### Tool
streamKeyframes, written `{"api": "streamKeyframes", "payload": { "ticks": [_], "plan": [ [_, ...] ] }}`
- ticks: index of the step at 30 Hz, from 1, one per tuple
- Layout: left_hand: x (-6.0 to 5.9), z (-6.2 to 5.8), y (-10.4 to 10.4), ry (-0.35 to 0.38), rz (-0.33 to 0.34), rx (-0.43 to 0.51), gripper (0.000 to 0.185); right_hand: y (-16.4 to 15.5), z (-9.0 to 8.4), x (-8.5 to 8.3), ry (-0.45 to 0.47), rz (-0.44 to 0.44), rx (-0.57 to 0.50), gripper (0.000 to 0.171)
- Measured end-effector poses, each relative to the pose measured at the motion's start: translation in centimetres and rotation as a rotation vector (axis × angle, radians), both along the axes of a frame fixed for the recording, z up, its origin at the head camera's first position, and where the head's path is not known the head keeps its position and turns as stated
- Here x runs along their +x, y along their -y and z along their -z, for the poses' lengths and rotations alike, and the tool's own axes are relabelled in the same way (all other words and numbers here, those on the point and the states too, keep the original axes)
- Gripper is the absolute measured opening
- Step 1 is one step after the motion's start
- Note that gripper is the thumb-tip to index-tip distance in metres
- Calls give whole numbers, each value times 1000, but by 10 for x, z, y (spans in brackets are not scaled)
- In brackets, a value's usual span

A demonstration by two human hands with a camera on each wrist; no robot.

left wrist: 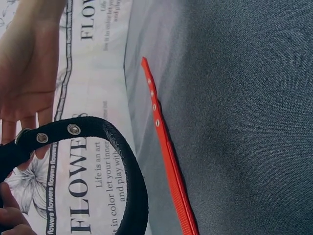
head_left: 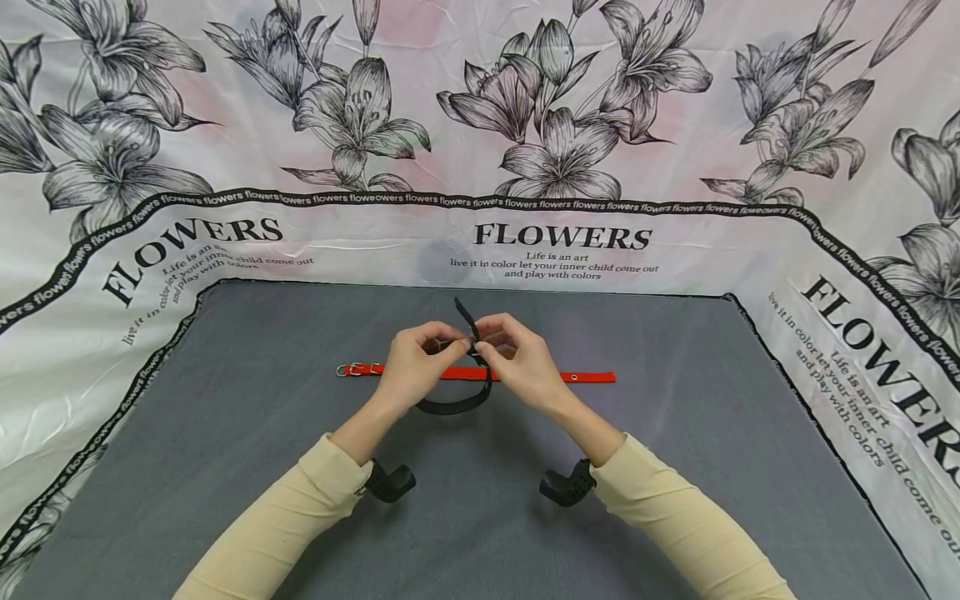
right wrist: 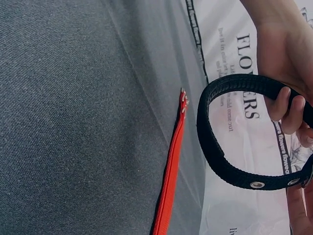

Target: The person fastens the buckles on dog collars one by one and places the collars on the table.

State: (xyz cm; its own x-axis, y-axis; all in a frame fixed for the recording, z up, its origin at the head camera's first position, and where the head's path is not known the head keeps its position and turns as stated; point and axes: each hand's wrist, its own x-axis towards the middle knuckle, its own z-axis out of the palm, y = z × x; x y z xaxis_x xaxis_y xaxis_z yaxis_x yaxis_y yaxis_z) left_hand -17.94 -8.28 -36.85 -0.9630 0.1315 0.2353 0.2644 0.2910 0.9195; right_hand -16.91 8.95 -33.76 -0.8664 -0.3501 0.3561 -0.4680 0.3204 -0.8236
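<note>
Just above the red collar (head_left: 480, 374) lying flat on the grey mat (head_left: 225, 417), the left hand (head_left: 411, 367) and right hand (head_left: 517, 360) both pinch the looped black collar (head_left: 459, 406) at its buckle end — apparently the fastening step — which next calls for feeding the strap tip through.

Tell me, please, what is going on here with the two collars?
A person holds a black collar in both hands above a grey mat. The left hand and right hand pinch it near the buckle end, with the strap bent into a loop and its tip sticking up. A red collar lies flat and straight on the mat behind the hands, untouched.
</note>
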Motion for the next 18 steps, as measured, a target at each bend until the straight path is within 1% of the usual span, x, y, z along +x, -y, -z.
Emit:
{"api": "streamKeyframes", "payload": {
  "ticks": [6,13,17,18],
  "plan": [
    [-2,0,0,-18,-3,-27,6,-1,1,-2,8,-23,-13,23],
    [-2,2,0,-28,-3,-51,6,-1,1,-2,8,-45,-3,24],
    [-1,2,-2,-14,-11,-52,5,-2,3,-3,2,-40,5,23],
    [-1,2,-3,-6,-11,-53,5,-3,7,-4,2,-37,7,23]
  ]
}}
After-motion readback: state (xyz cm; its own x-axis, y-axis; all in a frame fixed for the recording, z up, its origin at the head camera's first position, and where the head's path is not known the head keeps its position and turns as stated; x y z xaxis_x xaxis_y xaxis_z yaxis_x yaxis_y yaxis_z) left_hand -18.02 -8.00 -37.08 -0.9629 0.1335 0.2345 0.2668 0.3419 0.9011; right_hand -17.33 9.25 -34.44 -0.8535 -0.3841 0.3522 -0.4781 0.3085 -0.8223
